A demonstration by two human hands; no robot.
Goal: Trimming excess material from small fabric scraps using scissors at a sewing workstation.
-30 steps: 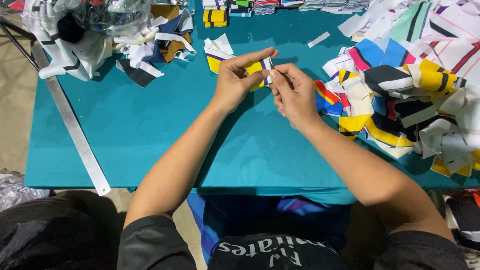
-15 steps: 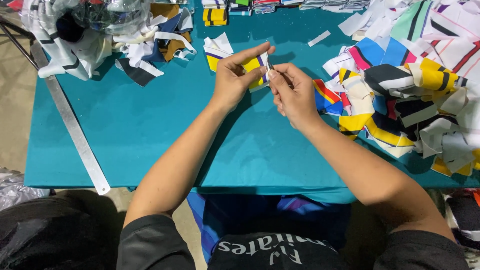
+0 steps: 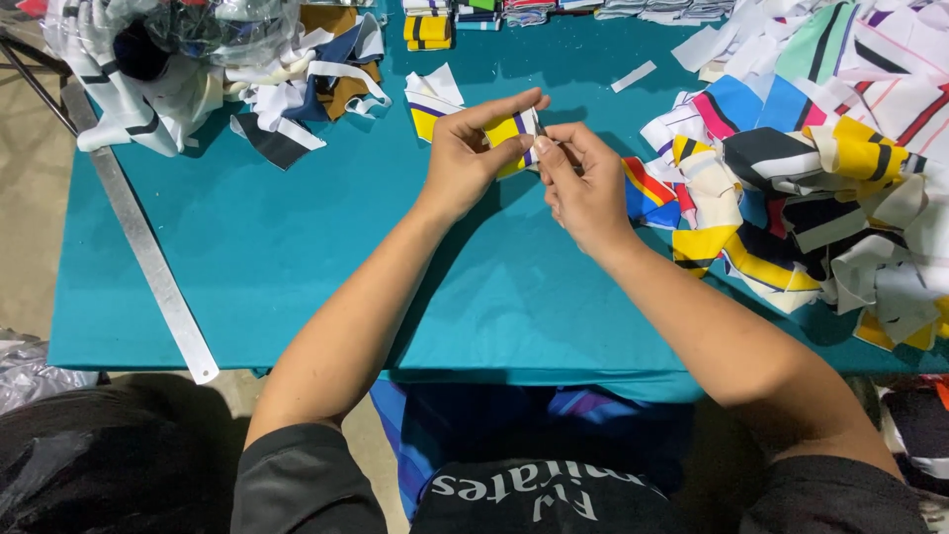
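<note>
- Yellow-white-purple strip (image 3: 516, 132) pinched between both hands above the teal desk (image 3: 297, 247), mid-desk, far side.
- Left hand (image 3: 473, 153): fingers closed round strip, index stretched along its top.
- Right hand (image 3: 583, 183): thumb and fingertips nipped shut on strip's right end.
- Versus earlier: hands in the same spot; more yellow of the strip shows.
- Scrap pile (image 3: 820, 168) just right; metal ruler (image 3: 148, 252) at left edge.

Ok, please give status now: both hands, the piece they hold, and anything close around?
Left hand and right hand both pinch a small yellow, white and purple fabric piece above the teal table. Pile of striped fabric pieces right beside.
</note>
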